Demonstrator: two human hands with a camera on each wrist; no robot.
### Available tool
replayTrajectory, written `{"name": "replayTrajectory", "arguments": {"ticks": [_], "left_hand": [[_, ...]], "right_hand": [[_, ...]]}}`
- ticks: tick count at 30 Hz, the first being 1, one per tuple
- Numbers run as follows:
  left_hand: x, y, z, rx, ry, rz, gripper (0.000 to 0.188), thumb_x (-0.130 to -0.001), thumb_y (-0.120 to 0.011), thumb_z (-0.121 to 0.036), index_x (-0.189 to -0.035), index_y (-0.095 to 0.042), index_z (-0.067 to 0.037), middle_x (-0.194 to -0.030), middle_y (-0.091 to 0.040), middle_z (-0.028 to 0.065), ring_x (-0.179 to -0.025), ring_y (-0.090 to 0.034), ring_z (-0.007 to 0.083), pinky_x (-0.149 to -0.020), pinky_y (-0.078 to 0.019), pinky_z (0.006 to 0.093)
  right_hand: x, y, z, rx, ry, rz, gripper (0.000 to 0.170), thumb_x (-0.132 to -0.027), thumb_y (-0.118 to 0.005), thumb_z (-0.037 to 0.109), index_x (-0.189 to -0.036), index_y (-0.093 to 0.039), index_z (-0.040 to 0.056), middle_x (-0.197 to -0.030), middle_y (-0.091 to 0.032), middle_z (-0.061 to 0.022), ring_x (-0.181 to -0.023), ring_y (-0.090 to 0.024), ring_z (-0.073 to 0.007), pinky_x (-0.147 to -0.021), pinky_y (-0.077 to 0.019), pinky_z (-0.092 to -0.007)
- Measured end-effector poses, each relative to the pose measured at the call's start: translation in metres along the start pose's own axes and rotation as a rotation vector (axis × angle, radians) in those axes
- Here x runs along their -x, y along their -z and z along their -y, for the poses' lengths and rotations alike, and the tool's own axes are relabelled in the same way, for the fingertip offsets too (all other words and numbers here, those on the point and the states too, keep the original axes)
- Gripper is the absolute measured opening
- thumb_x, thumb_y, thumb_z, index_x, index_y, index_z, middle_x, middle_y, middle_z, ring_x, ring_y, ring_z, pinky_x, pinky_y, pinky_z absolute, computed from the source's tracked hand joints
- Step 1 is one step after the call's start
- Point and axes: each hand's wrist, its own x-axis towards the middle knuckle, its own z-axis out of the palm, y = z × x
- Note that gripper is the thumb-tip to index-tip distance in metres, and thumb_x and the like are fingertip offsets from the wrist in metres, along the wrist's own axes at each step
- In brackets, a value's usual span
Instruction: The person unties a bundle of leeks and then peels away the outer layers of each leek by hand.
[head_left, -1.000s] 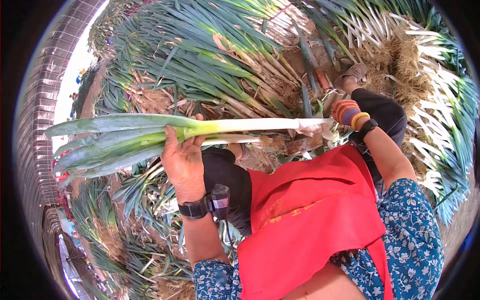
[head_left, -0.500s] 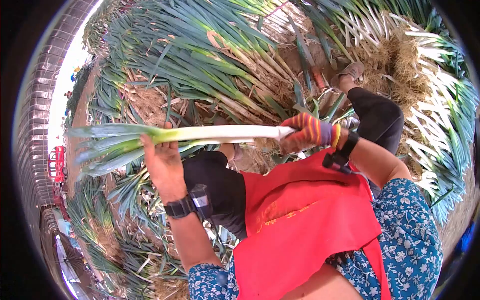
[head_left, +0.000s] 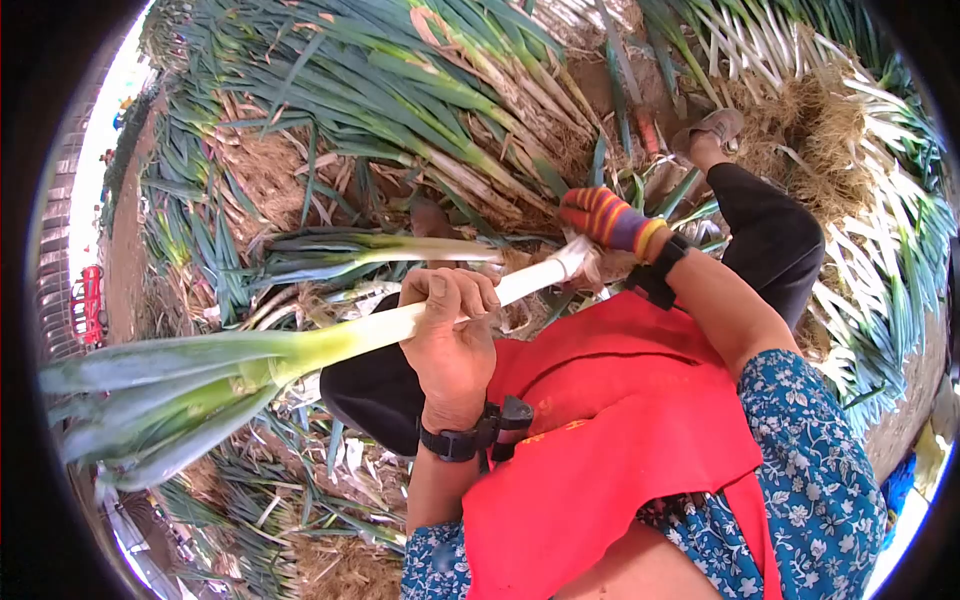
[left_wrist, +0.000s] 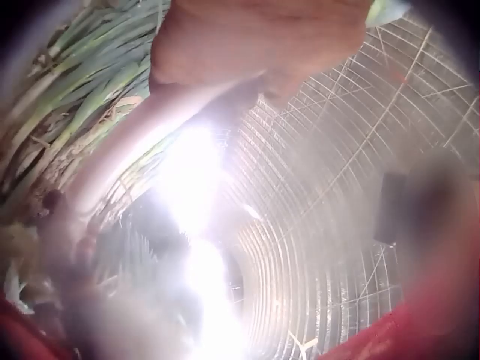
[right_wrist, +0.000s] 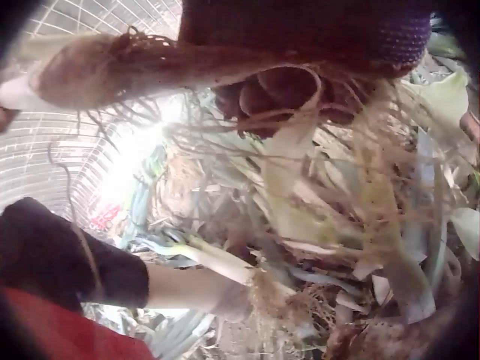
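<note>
My bare left hand (head_left: pixel 450 345) grips a large leek (head_left: pixel 355 335) around its pale shaft, thumb on top. Its green leaves fan out to the lower left, and the white end slants up to the right. At that end is my right hand (head_left: pixel 615 220), in a striped knitted glove with fingers curled. In the right wrist view, the leek's bulb (right_wrist: pixel 82 75) trails thin roots, and a brown, stringy outer layer (right_wrist: pixel 202 66) stretches from it to the gloved hand. Glare washes out much of the left wrist view. A second leek (head_left: pixel 430 248) lies just beyond.
A big heap of leeks (head_left: pixel 400 90) spreads ahead. To the right, more leeks (head_left: pixel 865 240) lie with white stalks and roots (head_left: pixel 825 130) showing. Peeled leaves and scraps (right_wrist: pixel 330 217) litter the ground by the right hand. A red apron (head_left: pixel 620 430) covers the lap.
My left hand has slid from the leaf base onto the white shaft, swinging the leaves down left. The gloved hand came to the root end and is now slightly farther forward.
</note>
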Motion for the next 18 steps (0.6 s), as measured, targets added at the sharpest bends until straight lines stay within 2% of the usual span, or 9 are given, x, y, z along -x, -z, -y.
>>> {"name": "replayTrajectory", "arguments": {"ticks": [2,8,10,11,12,13,14,17,18], "left_hand": [[0.000,0.006,0.003,-0.021,0.017,-0.012,0.023,-0.091,-0.052,-0.022,-0.076,-0.041,-0.008,-0.060,-0.038,0.0025,-0.061,-0.040,0.0177,-0.078,-0.0374,0.0387],[0.000,0.013,0.016,-0.104,0.094,-0.081,0.015,-0.088,-0.054,-0.011,-0.079,-0.043,-0.006,-0.062,-0.042,0.0025,-0.063,-0.042,0.0172,-0.075,-0.0389,0.0354],[-0.003,0.024,0.019,-0.082,0.135,-0.087,0.014,-0.088,-0.054,-0.010,-0.080,-0.043,-0.006,-0.063,-0.043,0.0020,-0.063,-0.042,0.0167,-0.073,-0.0397,0.0336],[-0.006,0.041,0.016,-0.659,-0.202,0.063,0.012,-0.087,-0.053,-0.008,-0.081,-0.044,-0.006,-0.063,-0.041,0.0008,-0.063,-0.041,0.0153,-0.070,-0.0397,0.0319],[-0.007,0.036,-0.005,-0.347,-0.053,-0.050,0.014,-0.088,-0.051,-0.009,-0.077,-0.043,-0.008,-0.061,-0.037,-0.0007,-0.060,-0.040,0.0134,-0.065,-0.0387,0.0303],[-0.008,0.032,-0.026,-0.014,0.049,-0.202,0.017,-0.089,-0.048,-0.010,-0.074,-0.041,-0.010,-0.059,-0.033,-0.0021,-0.058,-0.038,0.0116,-0.061,-0.0378,0.0286],[-0.016,0.049,-0.056,0.108,-0.073,-0.066,0.028,-0.094,-0.041,-0.014,-0.067,-0.034,-0.012,-0.058,-0.026,-0.0025,-0.055,-0.032,0.0099,-0.061,-0.0349,0.0273],[-0.059,0.076,-0.096,-0.095,-0.011,-0.362,0.033,-0.094,-0.047,-0.019,-0.066,-0.030,-0.013,-0.058,-0.023,-0.0035,-0.054,-0.025,0.0098,-0.066,-0.0349,0.0313],[-0.070,0.084,-0.091,-0.052,-0.006,-0.420,0.033,-0.092,-0.050,-0.019,-0.066,-0.032,-0.013,-0.058,-0.023,-0.0034,-0.055,-0.025,0.0103,-0.066,-0.0358,0.0318]], "right_hand": [[0.000,-0.017,-0.009,0.073,0.024,-0.090,0.024,-0.079,-0.058,0.015,-0.102,-0.063,0.0083,-0.096,-0.062,-0.0145,-0.089,-0.059,-0.0282,-0.077,-0.0474,-0.0329],[-0.005,-0.035,-0.014,-0.149,-0.460,-0.028,0.019,-0.080,-0.058,0.016,-0.095,-0.063,0.0055,-0.094,-0.061,-0.0163,-0.080,-0.059,-0.0333,-0.068,-0.0491,-0.0358],[0.002,-0.037,-0.029,0.258,-0.229,0.058,0.015,-0.082,-0.054,0.017,-0.092,-0.059,0.0065,-0.083,-0.061,-0.0144,-0.071,-0.061,-0.0316,-0.060,-0.0492,-0.0363],[0.007,-0.036,-0.037,0.456,-0.106,0.101,0.014,-0.083,-0.053,0.017,-0.091,-0.057,0.0070,-0.077,-0.061,-0.0134,-0.067,-0.061,-0.0308,-0.056,-0.0493,-0.0366],[0.027,-0.024,-0.054,0.453,-0.108,0.109,0.014,-0.083,-0.053,0.017,-0.091,-0.057,0.0070,-0.077,-0.061,-0.0134,-0.067,-0.061,-0.0308,-0.056,-0.0493,-0.0366],[0.059,-0.004,-0.078,0.443,-0.386,0.134,0.015,-0.085,-0.048,0.016,-0.089,-0.059,0.0076,-0.073,-0.062,-0.0097,-0.065,-0.062,-0.0263,-0.057,-0.0497,-0.0373],[0.079,0.010,-0.103,0.426,-0.648,0.162,0.019,-0.088,-0.043,0.016,-0.088,-0.061,0.0082,-0.068,-0.063,-0.0059,-0.064,-0.063,-0.0219,-0.057,-0.0502,-0.0380],[0.111,0.022,-0.144,0.513,-0.673,0.139,0.024,-0.083,-0.051,0.027,-0.093,-0.063,0.0084,-0.090,-0.065,-0.0128,-0.082,-0.063,-0.0271,-0.065,-0.0501,-0.0372],[0.104,0.000,-0.153,0.580,-0.618,0.339,0.026,-0.082,-0.053,0.029,-0.097,-0.063,0.0094,-0.097,-0.063,-0.0129,-0.087,-0.062,-0.0279,-0.070,-0.0493,-0.0379]]}}
